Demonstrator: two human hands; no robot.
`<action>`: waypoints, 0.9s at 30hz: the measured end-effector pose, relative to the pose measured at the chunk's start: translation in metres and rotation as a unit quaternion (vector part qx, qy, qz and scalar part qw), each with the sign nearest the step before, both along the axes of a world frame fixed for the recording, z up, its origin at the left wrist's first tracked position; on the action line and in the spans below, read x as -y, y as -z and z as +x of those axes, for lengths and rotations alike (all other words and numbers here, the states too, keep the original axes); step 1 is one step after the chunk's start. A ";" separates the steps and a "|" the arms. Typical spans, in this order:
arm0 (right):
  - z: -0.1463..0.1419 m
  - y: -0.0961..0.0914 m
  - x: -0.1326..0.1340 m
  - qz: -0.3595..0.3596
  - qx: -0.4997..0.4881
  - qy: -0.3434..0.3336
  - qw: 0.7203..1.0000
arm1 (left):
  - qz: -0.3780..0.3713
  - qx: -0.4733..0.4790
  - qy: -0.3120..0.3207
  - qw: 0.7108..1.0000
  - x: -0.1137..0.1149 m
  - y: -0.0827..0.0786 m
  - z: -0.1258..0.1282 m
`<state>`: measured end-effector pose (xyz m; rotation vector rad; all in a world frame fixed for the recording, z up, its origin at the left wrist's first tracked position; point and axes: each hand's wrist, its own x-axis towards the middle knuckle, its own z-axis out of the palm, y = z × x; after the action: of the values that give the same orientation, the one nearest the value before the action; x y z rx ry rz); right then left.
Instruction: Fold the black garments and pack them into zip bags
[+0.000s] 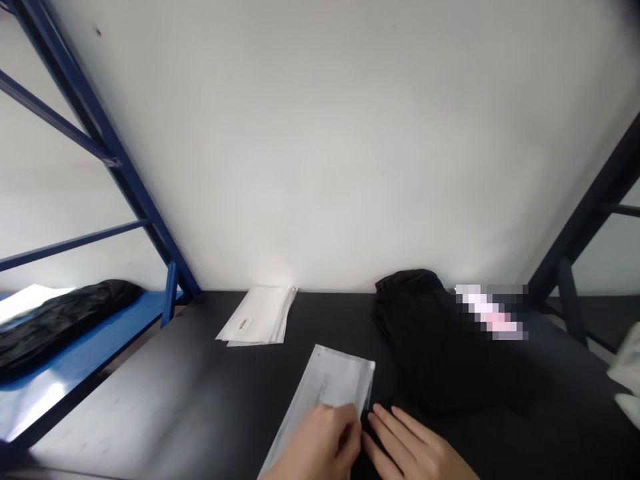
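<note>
Taking the clear-fronted white bag [340, 375] as the dial's centre, I see, over at ten o'clock, a black bundle [65, 321] lying on a blue shelf [156, 303] past the slanting blue frame [131, 170]. At eleven, a stack of thin white sheets or pouches [260, 312] rests near the wall, a small printed label showing. The bag itself lies flat on the black bench [175, 383], slanting from seven towards one. At five, the left hand [320, 440] covers its near part, fingers curled at its right edge; whether that grip pinches it, I can't tell. At four, the right hand [417, 450] is spread wide, holding nothing, its fingertips just beside that edge. Dark cloth [445, 360] lies heaped between two and three, a pixelated patch behind it. Something white [629, 360] sits at three.
</note>
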<state>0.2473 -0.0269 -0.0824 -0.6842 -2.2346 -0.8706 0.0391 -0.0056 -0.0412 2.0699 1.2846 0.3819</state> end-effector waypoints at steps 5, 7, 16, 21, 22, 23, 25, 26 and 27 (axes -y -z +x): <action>-0.014 -0.008 -0.007 -0.009 -0.031 0.081 0.996 | 0.067 -0.095 0.051 0.992 0.000 -0.010 0.007; -0.025 -0.006 -0.007 0.010 -0.041 0.022 0.999 | 0.102 -0.117 0.056 0.986 -0.003 -0.014 0.010; -0.035 0.003 -0.008 -0.034 -0.088 -0.049 0.994 | 0.283 -0.130 0.143 0.939 -0.005 0.002 0.005; -0.021 -0.013 -0.001 -0.025 -0.108 -0.058 0.992 | 0.363 -0.154 0.113 0.912 0.001 0.005 -0.002; -0.015 -0.017 0.003 -0.019 -0.102 -0.028 0.994 | 0.358 -0.159 0.099 0.915 0.003 0.007 -0.003; -0.009 -0.019 0.007 -0.012 -0.081 0.006 0.997 | 0.355 -0.163 0.081 0.917 0.005 0.011 -0.004; 0.002 -0.016 0.016 -0.004 -0.015 0.074 0.997 | 0.363 -0.170 0.050 0.915 0.009 0.028 -0.004; 0.005 -0.011 0.022 -0.012 0.016 0.103 0.995 | 0.373 -0.175 0.041 0.910 0.011 0.039 -0.004; 0.007 -0.004 0.027 -0.027 0.020 0.126 0.991 | 0.383 -0.180 0.035 0.905 0.012 0.052 -0.003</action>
<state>0.2546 -0.0535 -0.0783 -0.9988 -2.2461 -0.9539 0.0361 -0.0176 -0.0927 2.9528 1.4006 0.5539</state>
